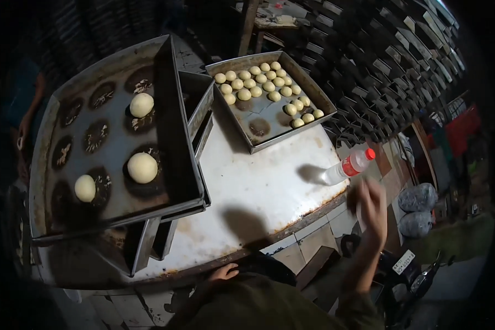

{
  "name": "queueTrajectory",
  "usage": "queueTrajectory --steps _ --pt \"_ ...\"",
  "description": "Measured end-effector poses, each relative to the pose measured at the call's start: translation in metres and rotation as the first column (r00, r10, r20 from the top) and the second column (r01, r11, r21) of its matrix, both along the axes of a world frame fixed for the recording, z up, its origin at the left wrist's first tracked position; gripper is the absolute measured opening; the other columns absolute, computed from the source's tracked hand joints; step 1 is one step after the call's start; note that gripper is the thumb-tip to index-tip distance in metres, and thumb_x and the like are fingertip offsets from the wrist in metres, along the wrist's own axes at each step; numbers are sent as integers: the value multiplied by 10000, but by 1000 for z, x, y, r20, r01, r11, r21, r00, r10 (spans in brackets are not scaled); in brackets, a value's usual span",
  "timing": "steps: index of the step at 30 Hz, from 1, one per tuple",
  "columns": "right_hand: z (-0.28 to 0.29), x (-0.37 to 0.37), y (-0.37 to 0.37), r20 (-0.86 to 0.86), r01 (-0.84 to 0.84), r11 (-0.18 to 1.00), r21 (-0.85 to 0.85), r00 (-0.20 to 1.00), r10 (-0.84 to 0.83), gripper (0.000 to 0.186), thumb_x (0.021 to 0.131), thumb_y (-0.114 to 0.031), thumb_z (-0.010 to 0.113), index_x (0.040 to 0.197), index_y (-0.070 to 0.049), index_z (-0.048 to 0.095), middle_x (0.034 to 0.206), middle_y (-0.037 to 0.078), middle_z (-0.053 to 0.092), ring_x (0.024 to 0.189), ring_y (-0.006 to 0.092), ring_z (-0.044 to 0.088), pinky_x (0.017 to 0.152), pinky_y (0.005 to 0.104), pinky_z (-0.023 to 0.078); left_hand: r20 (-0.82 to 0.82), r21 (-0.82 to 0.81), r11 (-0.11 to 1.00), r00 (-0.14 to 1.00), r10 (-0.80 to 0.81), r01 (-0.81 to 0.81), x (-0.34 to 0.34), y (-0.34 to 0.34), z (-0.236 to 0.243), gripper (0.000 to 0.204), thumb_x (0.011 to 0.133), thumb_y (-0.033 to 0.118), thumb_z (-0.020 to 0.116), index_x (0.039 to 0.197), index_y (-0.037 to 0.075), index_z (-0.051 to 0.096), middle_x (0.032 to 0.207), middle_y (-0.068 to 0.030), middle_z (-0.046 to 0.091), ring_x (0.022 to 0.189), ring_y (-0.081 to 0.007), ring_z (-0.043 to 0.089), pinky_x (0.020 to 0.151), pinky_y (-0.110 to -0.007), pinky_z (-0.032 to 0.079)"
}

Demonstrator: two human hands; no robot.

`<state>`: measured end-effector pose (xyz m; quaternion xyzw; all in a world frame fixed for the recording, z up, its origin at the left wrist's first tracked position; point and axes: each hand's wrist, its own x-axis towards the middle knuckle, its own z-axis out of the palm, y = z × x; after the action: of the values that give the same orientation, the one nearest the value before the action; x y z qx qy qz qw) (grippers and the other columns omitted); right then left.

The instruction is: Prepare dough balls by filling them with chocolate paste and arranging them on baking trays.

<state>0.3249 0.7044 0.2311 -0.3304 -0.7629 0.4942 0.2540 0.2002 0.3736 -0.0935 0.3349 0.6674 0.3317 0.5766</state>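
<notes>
the left hand (224,272) is resting by the near edge of the white table (247,181), perhaps steadying the body; its fingers are looking bent, but i cannot tell whether they are gripping anything. the right hand (372,206) is hanging over the near right corner, just beside a red-capped bottle (348,167); its fingers are curling, though blur is hiding whether they are closing on something.

on the left, three large pale balls (143,168) are sitting well apart in a big metal tray (117,129), on or beside dark round patches, likely spaced to keep them from touching. that tray is resting on other metal trays (140,250), probably stacked to save room. on the far side, small pale balls (245,93) are crowding a smaller tray (258,113), mostly toward its far part, leaving its near left floor bare.
</notes>
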Motion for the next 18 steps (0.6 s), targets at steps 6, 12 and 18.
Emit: queueTrajectory --steps 6,12,18 --pt "-219 -148 334 621 -285 630 723 668 -410 171 772 -130 508 769 12 604 762 181 617 693 311 609 594 385 457 -109 132 991 994 -21 35 1 -1 13 331 850 303 518 1043 38 564 1060 -145 571 1003 -283 528 855 -348 409" --pt "-242 -200 331 945 -684 657 316 284 -159 249 668 -200 616 822 -7 646 836 183 635 804 322 621 634 388 488 -281 -105 987 956 85 -118 36 -49 68 283 851 279 515 982 40 589 1010 -151 579 949 -289 550 808 -359 431" --pt "-115 -150 109 535 -260 824 503 843 -60 308 687 -260 626 743 32 548 728 224 586 712 376 576 615 423 439 156 435 811 920 359 -390 20 -41 140 217 899 127 466 1056 -3 537 984 -92 583 915 -141 559 782 -249 432"
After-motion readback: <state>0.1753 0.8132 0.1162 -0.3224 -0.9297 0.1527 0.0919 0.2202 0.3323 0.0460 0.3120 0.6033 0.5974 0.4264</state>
